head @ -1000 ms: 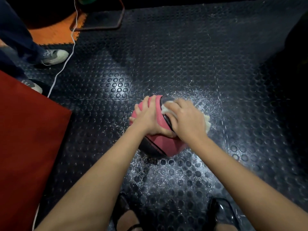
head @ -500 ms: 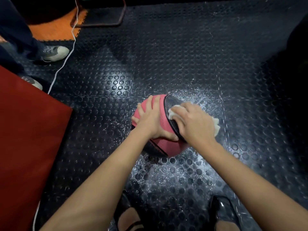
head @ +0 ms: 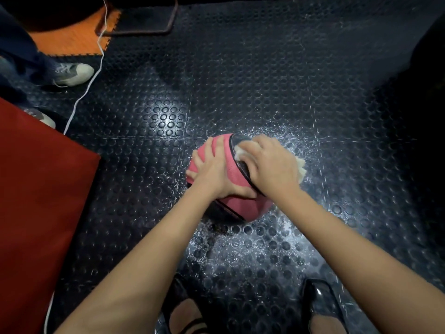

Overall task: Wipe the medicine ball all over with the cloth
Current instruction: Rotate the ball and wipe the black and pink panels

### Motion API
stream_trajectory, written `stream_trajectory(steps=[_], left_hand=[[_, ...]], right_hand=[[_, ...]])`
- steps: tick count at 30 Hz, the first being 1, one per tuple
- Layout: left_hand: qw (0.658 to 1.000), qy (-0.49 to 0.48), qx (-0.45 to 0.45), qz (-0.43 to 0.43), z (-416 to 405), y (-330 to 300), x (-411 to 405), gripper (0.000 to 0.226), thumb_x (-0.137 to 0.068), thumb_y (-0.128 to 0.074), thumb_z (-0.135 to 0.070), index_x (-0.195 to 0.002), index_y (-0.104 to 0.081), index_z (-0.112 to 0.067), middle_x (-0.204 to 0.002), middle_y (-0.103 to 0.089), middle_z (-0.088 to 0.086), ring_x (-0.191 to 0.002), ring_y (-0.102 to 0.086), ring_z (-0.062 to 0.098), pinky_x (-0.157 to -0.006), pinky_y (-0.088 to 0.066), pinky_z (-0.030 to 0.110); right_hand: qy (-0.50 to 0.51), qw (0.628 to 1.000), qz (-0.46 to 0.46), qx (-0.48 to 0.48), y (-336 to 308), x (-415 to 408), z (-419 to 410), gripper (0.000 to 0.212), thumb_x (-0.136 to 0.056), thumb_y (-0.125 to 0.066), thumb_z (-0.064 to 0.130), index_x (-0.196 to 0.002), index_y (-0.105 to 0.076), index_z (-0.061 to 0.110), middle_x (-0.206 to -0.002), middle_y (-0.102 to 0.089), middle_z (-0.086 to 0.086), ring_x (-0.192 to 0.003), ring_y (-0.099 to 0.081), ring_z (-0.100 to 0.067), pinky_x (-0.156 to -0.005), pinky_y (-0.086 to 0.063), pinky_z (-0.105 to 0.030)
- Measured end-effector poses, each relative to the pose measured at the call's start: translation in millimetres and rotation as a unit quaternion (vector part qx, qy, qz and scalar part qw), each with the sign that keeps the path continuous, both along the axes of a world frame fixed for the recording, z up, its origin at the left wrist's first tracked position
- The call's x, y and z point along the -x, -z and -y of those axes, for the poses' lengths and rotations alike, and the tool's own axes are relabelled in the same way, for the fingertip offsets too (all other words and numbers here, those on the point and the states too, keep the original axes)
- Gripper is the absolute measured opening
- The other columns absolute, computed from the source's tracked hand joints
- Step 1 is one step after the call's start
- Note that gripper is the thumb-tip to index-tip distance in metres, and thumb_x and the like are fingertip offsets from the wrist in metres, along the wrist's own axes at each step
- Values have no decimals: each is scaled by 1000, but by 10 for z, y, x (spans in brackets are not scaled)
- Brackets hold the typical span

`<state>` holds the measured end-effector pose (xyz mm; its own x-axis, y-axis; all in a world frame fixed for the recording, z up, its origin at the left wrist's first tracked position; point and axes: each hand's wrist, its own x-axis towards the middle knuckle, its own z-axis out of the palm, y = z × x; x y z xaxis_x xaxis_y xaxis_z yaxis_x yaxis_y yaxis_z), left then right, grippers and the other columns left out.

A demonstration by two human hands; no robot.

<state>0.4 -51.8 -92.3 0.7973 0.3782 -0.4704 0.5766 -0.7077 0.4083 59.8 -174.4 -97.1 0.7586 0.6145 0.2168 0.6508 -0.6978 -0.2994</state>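
Note:
A pink medicine ball (head: 243,207) with black panels sits on the studded black floor in the middle of the view. My left hand (head: 214,171) lies spread over its pink left side, fingers straight, holding it steady. My right hand (head: 272,165) presses a pale cloth (head: 301,166) against the ball's black right panel, fingers curled over the cloth. Most of the cloth is hidden under that hand; its edges stick out at the fingertips and on the right.
A red mat (head: 41,208) covers the floor at left. Another person's sneakers (head: 73,73) stand at the upper left beside a white cable (head: 84,95). An orange tile (head: 69,42) and a metal frame (head: 147,30) lie at the top. My own shoes (head: 320,309) are at the bottom.
My right hand has slid the cloth up and toward the far side of the black panel. The left hand and the ball have barely shifted.

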Motion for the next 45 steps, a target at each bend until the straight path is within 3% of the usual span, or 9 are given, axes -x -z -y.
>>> stream_trajectory(steps=[7, 12, 16, 19, 23, 27, 31, 35, 45], left_hand=[[999, -39, 8, 13, 33, 32, -18, 147, -47, -91, -54, -153, 10, -31, -160, 13, -6, -147, 8, 37, -110, -15, 70], [999, -42, 6, 29, 116, 32, 4, 148, -46, -91, -55, -153, 8, -29, -160, 14, -5, -146, 10, 38, -109, -11, 73], [998, -50, 4, 27, 67, 47, -15, 143, -52, -90, -50, -153, 9, -31, -160, 12, -6, -147, 8, 36, -110, -14, 71], [998, -47, 4, 30, 62, 58, 29, 152, -42, -91, -58, -153, 10, -30, -160, 13, -6, -147, 7, 35, -109, -14, 72], [998, -48, -2, 35, 40, 92, 65, 152, -41, -91, -58, -152, 10, -31, -160, 12, -8, -147, 4, 35, -109, -18, 71], [998, -51, 4, 36, 56, 69, 88, 152, -40, -90, -60, -152, 9, -32, -159, 12, -7, -146, 5, 36, -109, -16, 72], [998, -53, 3, 36, 26, 72, 111, 152, -41, -90, -59, -152, 10, -32, -159, 12, -10, -147, 5, 35, -110, -16, 70], [998, -58, -1, 25, 58, 61, 59, 151, -41, -89, -61, -152, 9, -31, -160, 11, -7, -146, 4, 37, -108, -17, 73], [998, -67, 0, 19, 21, 72, -34, 146, -46, -89, -56, -152, 7, -31, -160, 10, -5, -146, 1, 39, -109, -18, 71]], right_hand=[[9, 1000, -10, -22, -26, 51, -136, 36, -94, -38, 43, -113, -65, 27, -103, -58, -2, -90, -56, -23, -59, -34, -29], [110, 989, -86, -44, -12, -95, -66, 29, -95, -44, 41, -111, -65, 29, -101, -57, -2, -90, -57, -24, -64, -42, -34], [-4, 998, -17, -57, 37, 68, -61, 34, -90, -42, 46, -104, -67, 29, -97, -59, 0, -81, -58, -22, -54, -37, -27], [97, 989, -89, -66, 40, -126, -62, 25, -95, -49, 42, -111, -65, 32, -101, -59, -1, -89, -59, -25, -65, -46, -35], [-3, 997, -19, -70, 71, 68, -16, 19, -91, -56, 38, -104, -68, 30, -97, -60, 0, -82, -59, -21, -57, -39, -26], [118, 983, -107, -87, 76, -60, 19, 25, -95, -49, 41, -113, -65, 33, -104, -59, 1, -92, -58, -21, -66, -37, -30], [4, 995, -38, -91, 111, 118, 117, 17, -92, -57, 37, -103, -69, 30, -100, -62, 2, -83, -60, -18, -57, -38, -25], [138, 979, -117, -93, 90, -33, 77, 24, -96, -49, 40, -111, -66, 32, -106, -59, 2, -88, -57, -17, -64, -34, -28], [78, 988, -59, -116, 118, 123, 11, 19, -91, -60, 35, -106, -69, 28, -98, -59, 4, -82, -58, -16, -59, -34, -24]])
